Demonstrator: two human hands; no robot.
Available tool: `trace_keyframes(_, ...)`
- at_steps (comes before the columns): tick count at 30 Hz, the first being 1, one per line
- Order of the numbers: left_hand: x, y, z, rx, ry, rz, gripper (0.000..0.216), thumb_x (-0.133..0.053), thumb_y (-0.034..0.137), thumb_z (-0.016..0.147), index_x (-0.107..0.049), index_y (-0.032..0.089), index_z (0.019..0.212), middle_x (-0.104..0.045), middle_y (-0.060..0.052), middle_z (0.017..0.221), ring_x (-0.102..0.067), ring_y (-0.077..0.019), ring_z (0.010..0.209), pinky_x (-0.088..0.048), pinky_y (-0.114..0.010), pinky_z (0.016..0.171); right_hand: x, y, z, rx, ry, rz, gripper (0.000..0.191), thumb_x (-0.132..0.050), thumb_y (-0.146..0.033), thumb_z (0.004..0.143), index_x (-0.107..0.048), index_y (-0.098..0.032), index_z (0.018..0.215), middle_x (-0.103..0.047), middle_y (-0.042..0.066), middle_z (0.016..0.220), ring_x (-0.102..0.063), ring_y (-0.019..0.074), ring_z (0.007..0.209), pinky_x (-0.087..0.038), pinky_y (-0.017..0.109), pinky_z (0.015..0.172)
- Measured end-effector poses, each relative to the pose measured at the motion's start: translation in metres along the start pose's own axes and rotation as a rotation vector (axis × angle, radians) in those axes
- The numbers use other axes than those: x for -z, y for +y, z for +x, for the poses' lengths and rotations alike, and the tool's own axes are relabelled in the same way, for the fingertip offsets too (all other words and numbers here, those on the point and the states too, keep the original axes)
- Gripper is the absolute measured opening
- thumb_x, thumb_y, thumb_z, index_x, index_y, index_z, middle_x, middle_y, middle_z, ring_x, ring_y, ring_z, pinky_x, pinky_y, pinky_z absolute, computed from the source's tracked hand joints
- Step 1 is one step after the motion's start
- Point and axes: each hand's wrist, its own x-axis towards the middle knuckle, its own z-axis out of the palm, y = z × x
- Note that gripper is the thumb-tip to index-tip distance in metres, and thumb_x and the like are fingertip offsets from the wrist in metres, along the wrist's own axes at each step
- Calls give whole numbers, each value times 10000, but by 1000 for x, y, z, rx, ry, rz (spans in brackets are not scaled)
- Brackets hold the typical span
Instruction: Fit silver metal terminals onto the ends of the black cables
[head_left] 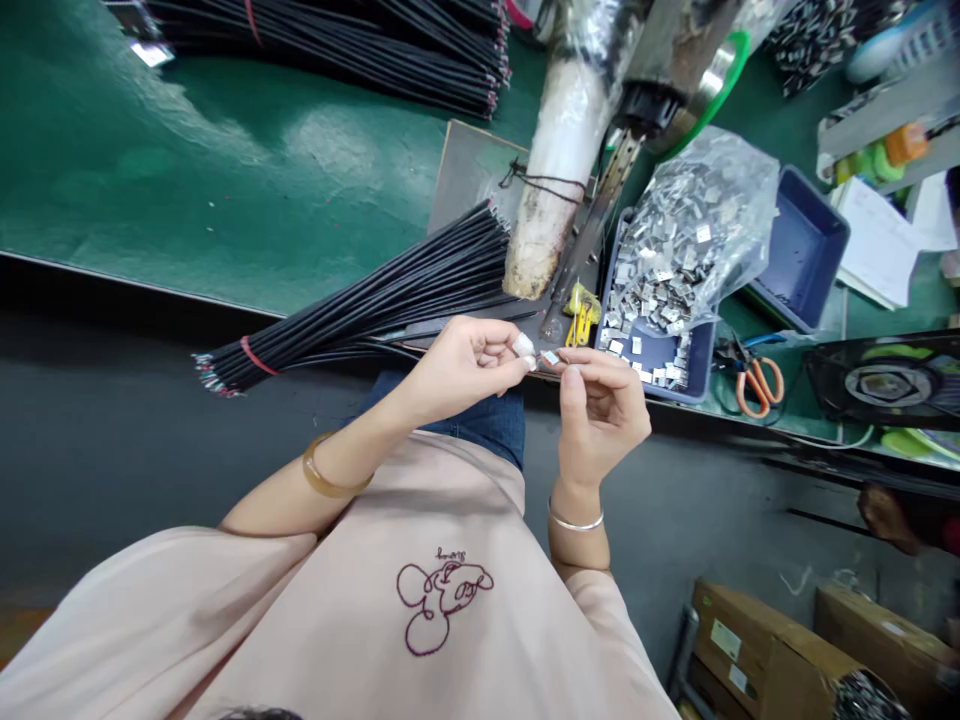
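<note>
Beside the blue tray (pixel 700 372), the right hand (pixel 606 402) pinches a small metal piece (pixel 551 357); the left hand's (pixel 476 362) hold is unclear. Left of the tray, a wrapped tube (pixel 553 180) overhangs black cables (pixel 397 285).

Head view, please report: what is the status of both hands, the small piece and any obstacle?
Right hand: pinching small shiny piece. Left hand: close beside it, hold unclear. Possible obstacle: white wrapped column, beyond hands.

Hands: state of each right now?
Left hand: closed, fingers curled; can't tell whether it holds anything.
Right hand: closed, holding a small metal piece at the fingertips.
</note>
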Motion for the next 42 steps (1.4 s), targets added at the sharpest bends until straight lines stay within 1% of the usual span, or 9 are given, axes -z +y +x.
trace_keyframes(8,4,-2,-1,-21,-59,64,114,-640,188,805,-625,112,721,-553,18,554,-480,-52,494,-368,-162,494,2,1,2,-44,-39,152,61,-674,-162,885,-663,-219,904,-738,9,960,-751,138,858,-638,271,716)
trace_keyframes(17,4,-2,0,-49,-55,51,103,-636,165,826,-611,120,738,-587,11,569,-523,-60,514,-404,-162,520,4,-1,0,325,-65,-210,183,-669,-89,866,-676,-235,975,-766,7,972,-743,146,905,-635,316,811)
trace_keyframes(19,6,-1,0,-49,-65,16,97,-633,167,838,-610,124,754,-601,12,566,-522,-55,501,-401,-154,510,4,1,-1,295,-80,-190,166,-669,-97,869,-676,-232,966,-764,12,988,-744,149,925,-636,316,817)
trace_keyframes(23,9,1,-1,-27,-105,-34,83,-637,187,852,-625,126,797,-617,12,559,-498,-47,473,-379,-150,484,2,6,-2,59,-80,-11,68,-649,-153,901,-649,-214,931,-744,19,989,-755,143,883,-640,285,737)
trace_keyframes(25,8,0,-2,-11,-85,-28,82,-657,191,833,-634,121,797,-596,19,542,-497,-51,479,-382,-155,495,2,6,-1,44,2,5,54,-626,-160,918,-634,-211,933,-737,21,986,-758,143,855,-645,298,740)
trace_keyframes(27,5,-1,-2,-7,-43,-24,82,-673,186,800,-637,119,770,-539,40,522,-463,-47,473,-360,-161,490,3,4,-1,146,68,-47,78,-625,-149,913,-637,-218,947,-742,26,1005,-757,159,891,-651,337,780)
trace_keyframes(31,-1,-3,-1,-44,15,-38,75,-659,135,738,-608,126,684,-430,63,534,-343,-27,472,-248,-170,465,1,2,-4,372,-4,-193,149,-669,-127,877,-660,-237,977,-765,23,1034,-756,171,925,-652,344,805)
trace_keyframes(38,-1,-3,-2,-44,97,-29,94,-664,201,760,-667,131,698,-459,44,532,-348,-45,479,-259,-188,465,-3,10,-5,138,51,-41,94,-616,-145,914,-618,-215,975,-755,36,1016,-763,165,904,-661,337,771)
trace_keyframes(42,-2,-1,-2,-72,154,-8,135,-680,218,751,-663,126,655,-508,28,545,-395,-51,489,-289,-190,468,-4,10,-3,282,-9,-194,116,-671,-120,868,-644,-218,925,-769,29,1038,-760,156,936,-651,326,829)
